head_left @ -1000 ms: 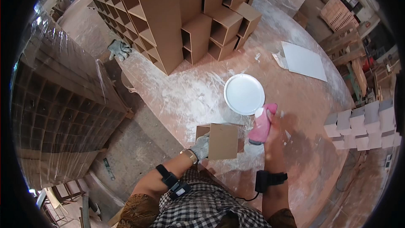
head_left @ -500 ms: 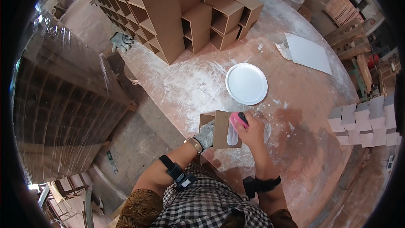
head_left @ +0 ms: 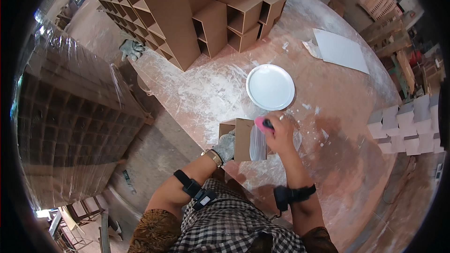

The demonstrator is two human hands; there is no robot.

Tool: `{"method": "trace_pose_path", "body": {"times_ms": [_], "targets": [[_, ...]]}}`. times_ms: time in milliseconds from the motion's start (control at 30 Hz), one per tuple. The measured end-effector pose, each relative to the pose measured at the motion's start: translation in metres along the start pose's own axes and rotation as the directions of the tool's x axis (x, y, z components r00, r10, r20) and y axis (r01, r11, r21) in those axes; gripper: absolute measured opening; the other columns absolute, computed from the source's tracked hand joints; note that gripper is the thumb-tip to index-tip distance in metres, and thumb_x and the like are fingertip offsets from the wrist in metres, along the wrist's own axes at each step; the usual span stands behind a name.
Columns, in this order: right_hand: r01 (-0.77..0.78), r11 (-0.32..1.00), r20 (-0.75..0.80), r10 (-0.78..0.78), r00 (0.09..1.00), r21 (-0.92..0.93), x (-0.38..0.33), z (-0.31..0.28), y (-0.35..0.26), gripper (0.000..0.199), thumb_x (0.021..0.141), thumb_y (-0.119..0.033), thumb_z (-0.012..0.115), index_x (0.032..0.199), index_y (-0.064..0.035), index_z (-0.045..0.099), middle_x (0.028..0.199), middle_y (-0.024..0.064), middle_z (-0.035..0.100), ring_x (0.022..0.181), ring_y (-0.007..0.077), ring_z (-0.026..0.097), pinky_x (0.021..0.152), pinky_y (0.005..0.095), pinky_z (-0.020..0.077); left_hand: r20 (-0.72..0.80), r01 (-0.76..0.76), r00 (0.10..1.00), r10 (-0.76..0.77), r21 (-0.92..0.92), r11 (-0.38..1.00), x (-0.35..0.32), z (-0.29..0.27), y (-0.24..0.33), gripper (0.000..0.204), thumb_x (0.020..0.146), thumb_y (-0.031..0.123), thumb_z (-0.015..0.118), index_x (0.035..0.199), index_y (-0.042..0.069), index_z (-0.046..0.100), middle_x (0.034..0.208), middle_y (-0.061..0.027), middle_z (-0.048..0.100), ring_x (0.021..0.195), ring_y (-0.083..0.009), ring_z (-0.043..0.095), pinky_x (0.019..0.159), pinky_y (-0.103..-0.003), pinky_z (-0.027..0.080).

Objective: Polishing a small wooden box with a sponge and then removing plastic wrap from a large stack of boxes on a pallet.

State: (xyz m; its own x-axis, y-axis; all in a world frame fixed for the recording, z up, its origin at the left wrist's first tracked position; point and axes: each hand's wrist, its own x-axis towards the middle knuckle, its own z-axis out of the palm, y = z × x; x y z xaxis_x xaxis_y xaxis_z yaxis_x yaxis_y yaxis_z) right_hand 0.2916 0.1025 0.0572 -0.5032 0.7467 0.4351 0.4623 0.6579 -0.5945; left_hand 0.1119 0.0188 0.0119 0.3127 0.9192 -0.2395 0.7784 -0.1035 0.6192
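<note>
My left hand [head_left: 225, 147], in a grey knit glove, reaches into the open side of a small brown cardboard box [head_left: 243, 141] and holds it; its fingertips are hidden inside. My bare right hand [head_left: 283, 134] is closed around a pink tool [head_left: 262, 124] with a black part, held at the box's right face. The tool's working end is too blurred to make out. A whitish, wet-looking band [head_left: 258, 144] runs down that face. Just beyond the box lies a round white tray [head_left: 270, 87] with a pale, smooth surface.
Open brown boxes [head_left: 211, 21] are stacked high at the back of the white-smeared table [head_left: 206, 93]. A grey glove [head_left: 132, 49] lies by the stack's left corner. At back right is a white sheet [head_left: 341, 50]; pale boxes [head_left: 407, 124] stand far right. A film-wrapped stack [head_left: 70, 126] rises at left.
The pink tool has moved slightly up and left along the box's right face. The whitish band there looks wider. My left hand stays in the box, and the whole view has shifted a little.
</note>
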Motion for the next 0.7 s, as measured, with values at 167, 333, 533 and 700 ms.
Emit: {"method": "trace_pose_path", "body": {"times_ms": [167, 333, 533, 700], "targets": [[0.104, 0.980, 0.074, -0.118, 0.990, 0.170, -0.061, -0.010, -0.028, 0.030, 0.058, -0.005, 0.053, 0.084, -0.0150, 0.063, 0.083, 0.0079, 0.061, 0.081, 0.0316, 0.058, 0.069, 0.0426, 0.0477, 0.022, 0.068, 0.997, -0.069, 0.047, 0.997, -0.005, 0.010, -0.015, 0.043, 0.084, 0.028, 0.055, 0.123, 0.010, 0.053, 0.119, -0.0138, 0.057, 0.112, -0.0290, 0.053, 0.091, -0.036, 0.045], [-0.016, 0.999, -0.041, 0.014, 0.999, -0.035, -0.015, 0.005, -0.011, 0.027, 0.059, -0.006, 0.054, 0.085, -0.0099, 0.061, 0.086, 0.0109, 0.060, 0.080, 0.0339, 0.057, 0.068, 0.0436, 0.0462, -0.077, 0.034, 0.996, -0.041, -0.090, 0.995, 0.006, 0.031, -0.023, 0.042, 0.083, 0.027, 0.056, 0.121, 0.009, 0.054, 0.114, -0.0155, 0.058, 0.108, -0.0314, 0.054, 0.087, -0.038, 0.047], [0.269, 0.940, 0.093, -0.293, 0.952, 0.211, -0.046, -0.007, -0.057, 0.025, 0.059, -0.007, 0.058, 0.084, -0.0068, 0.061, 0.080, 0.0114, 0.060, 0.069, 0.0344, 0.057, 0.060, 0.0413, 0.0450, 0.039, 0.072, 0.996, -0.077, 0.116, 0.991, -0.004, -0.001, -0.001, 0.047, 0.080, 0.033, 0.060, 0.120, 0.009, 0.054, 0.113, -0.0161, 0.059, 0.107, -0.0317, 0.055, 0.086, -0.039, 0.047], [0.148, 0.987, -0.038, -0.146, 0.989, 0.060, 0.003, 0.011, -0.025, 0.026, 0.057, -0.005, 0.053, 0.080, -0.0105, 0.063, 0.082, 0.0088, 0.062, 0.072, 0.0288, 0.058, 0.059, 0.0371, 0.0454, -0.064, 0.073, 0.990, -0.124, -0.519, 0.852, 0.014, 0.053, -0.038, 0.046, 0.082, 0.034, 0.060, 0.120, 0.008, 0.054, 0.114, -0.0162, 0.058, 0.109, -0.0281, 0.055, 0.088, -0.036, 0.046]]}}
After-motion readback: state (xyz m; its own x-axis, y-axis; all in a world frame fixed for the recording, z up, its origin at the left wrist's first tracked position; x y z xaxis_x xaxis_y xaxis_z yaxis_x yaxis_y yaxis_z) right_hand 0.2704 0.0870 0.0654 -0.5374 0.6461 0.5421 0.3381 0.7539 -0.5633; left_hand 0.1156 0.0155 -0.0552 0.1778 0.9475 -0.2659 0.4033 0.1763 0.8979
